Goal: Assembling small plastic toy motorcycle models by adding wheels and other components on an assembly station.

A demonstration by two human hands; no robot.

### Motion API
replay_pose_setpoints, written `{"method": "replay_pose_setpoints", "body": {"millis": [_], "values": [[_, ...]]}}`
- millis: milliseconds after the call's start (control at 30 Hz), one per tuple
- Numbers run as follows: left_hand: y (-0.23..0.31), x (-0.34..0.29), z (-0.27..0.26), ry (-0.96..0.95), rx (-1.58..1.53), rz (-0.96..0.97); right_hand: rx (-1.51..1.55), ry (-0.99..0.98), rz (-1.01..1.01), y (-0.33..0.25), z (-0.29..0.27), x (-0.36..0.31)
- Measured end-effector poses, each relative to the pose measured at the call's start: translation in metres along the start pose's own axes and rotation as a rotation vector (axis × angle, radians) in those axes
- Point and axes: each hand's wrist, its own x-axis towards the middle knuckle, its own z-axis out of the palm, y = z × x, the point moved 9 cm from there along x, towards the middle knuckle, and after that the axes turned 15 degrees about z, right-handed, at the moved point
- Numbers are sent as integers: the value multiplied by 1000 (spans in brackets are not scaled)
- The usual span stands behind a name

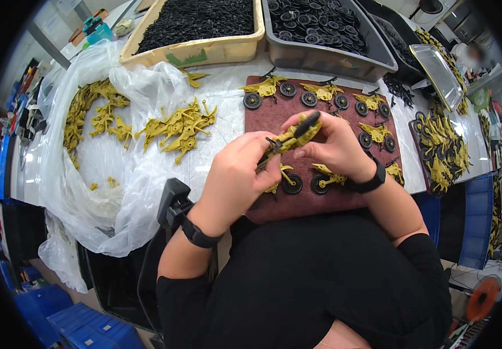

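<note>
Both of my hands are closed on one yellow toy motorcycle [301, 134] with a black wheel at its upper end, held tilted above a maroon mat [258, 127]. My left hand [242, 166] pinches its lower end, where small dark parts show between the fingers. My right hand [335, 144] grips the upper end beside the wheel. Under and around the hands, several yellow motorcycle bodies [322, 91] lie on the mat, with loose black wheels [288, 89] and thin black handlebar-like pieces among them. The fingers partly hide the held toy.
Behind the mat stand a cream bin [249, 45] of small black parts and a grey bin [332, 63] of black wheels. Yellow parts [181, 127] lie left, beside an open clear plastic bag [120, 215]. More yellow toys [442, 145] are piled at right, near a clear tray lid [437, 75].
</note>
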Motion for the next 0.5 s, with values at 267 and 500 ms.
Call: {"method": "replay_pose_setpoints", "body": {"millis": [267,500], "values": [[25,-9,-3,178,-57,53,-352,177,-303,-31,11,-35],[42,-2,-4,172,-53,171,-166,120,-337,-26,14,-44]]}}
